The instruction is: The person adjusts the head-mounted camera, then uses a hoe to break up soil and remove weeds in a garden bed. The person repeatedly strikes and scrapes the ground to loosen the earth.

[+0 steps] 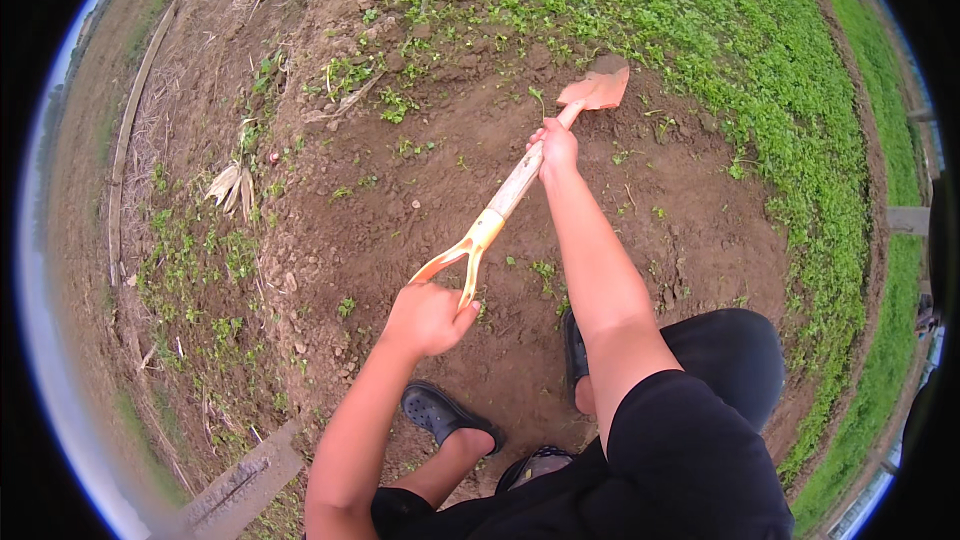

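A digging shovel slants across the dug soil before me, with a wooden shaft (516, 185), a yellow D-shaped handle (474, 236) and an orange-red metal blade (600, 88). My left hand (431, 317) is closed around the grip of the handle. Farther up, my right hand (558, 146) wraps the shaft just short of the blade. Loose brown soil (609, 64) lies at the blade's far edge, and the tip cannot be seen clearly.
Low leafy green plants (750, 52) cover the ground ahead and to the right. Dry husks (233, 186) lie on the left. A concrete post or beam (244, 476) is at lower left, and a long narrow strip (127, 139) runs along the far left. My clogs (442, 409) stand on bare soil.
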Tool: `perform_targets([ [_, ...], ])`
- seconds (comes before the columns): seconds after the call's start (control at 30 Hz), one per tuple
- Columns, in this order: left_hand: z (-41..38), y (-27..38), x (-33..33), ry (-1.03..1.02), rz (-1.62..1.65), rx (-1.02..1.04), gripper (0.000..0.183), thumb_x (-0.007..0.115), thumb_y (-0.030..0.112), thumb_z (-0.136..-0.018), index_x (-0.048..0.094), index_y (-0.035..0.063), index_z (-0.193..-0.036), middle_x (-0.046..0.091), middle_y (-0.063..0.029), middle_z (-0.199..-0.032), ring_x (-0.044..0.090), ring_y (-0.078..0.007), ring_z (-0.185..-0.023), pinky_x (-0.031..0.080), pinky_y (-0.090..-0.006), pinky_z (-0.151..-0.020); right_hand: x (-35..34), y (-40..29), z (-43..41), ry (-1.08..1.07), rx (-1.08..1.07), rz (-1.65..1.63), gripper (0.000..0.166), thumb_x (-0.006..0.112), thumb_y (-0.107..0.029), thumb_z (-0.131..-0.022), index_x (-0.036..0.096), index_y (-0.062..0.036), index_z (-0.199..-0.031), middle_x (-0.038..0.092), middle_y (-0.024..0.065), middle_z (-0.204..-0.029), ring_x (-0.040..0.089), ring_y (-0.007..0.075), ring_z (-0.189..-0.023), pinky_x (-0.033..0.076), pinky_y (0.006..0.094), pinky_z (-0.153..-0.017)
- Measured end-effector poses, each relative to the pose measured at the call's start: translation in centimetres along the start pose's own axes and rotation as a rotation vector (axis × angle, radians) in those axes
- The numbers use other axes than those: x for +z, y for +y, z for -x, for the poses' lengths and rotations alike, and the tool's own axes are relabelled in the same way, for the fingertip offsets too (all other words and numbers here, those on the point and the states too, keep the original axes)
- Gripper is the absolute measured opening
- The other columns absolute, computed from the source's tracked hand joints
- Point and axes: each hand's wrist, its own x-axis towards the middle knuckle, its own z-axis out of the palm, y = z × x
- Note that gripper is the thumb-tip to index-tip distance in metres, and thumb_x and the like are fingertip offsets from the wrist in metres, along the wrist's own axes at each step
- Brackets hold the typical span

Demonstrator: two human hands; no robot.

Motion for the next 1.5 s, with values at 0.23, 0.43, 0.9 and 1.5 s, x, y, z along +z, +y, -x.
perform_targets([
  [0.23,11.4,0.4,2.4,0.143,-0.063,-0.356,0.037,0.061,0.032,-0.09,0.062,0.0056,-0.064,0.059,-0.0168,-0.059,0.061,-0.0378,-0.06,0.049,-0.0489,-0.07,9.7,12.9,9.7,-0.246,0.245,0.163,0.013,0.059,-0.013,-0.091,0.049,-0.0057,-0.09,0.054,0.0048,-0.067,0.055,0.0177,-0.05,0.049,0.0363,-0.045],
  [0.43,17.6,3.0,-1.3,0.346,-0.029,-0.483,0.035,0.061,0.027,-0.09,0.057,0.0041,-0.063,0.054,-0.0149,-0.056,0.056,-0.0382,-0.059,0.044,-0.05,-0.067,16.8,14.4,18.0,-0.44,0.317,0.157,0.013,0.058,-0.013,-0.091,0.05,-0.0029,-0.089,0.053,0.0042,-0.065,0.055,0.0169,-0.046,0.047,0.0349,-0.041],
  [0.9,15.4,4.9,5.8,0.39,0.329,-0.372,0.037,0.058,0.026,-0.094,0.056,0.0047,-0.064,0.057,-0.0153,-0.06,0.059,-0.039,-0.061,0.046,-0.0503,-0.061,20.1,10.4,22.8,-0.773,0.144,0.313,0.017,0.065,-0.011,-0.09,0.05,-0.0033,-0.093,0.056,0.0048,-0.07,0.056,0.0151,-0.05,0.048,0.0313,-0.044],
  [1.5,7.0,-1.3,-2.7,0.184,0.203,-0.362,0.044,0.058,0.041,-0.092,0.063,0.0029,-0.07,0.059,-0.0205,-0.062,0.062,-0.0429,-0.067,0.049,-0.0517,-0.066,10.7,7.0,4.7,-0.155,0.16,0.074,0.009,0.059,-0.011,-0.091,0.052,-0.0047,-0.089,0.053,0.0058,-0.068,0.055,0.0205,-0.051,0.048,0.0388,-0.047],
])
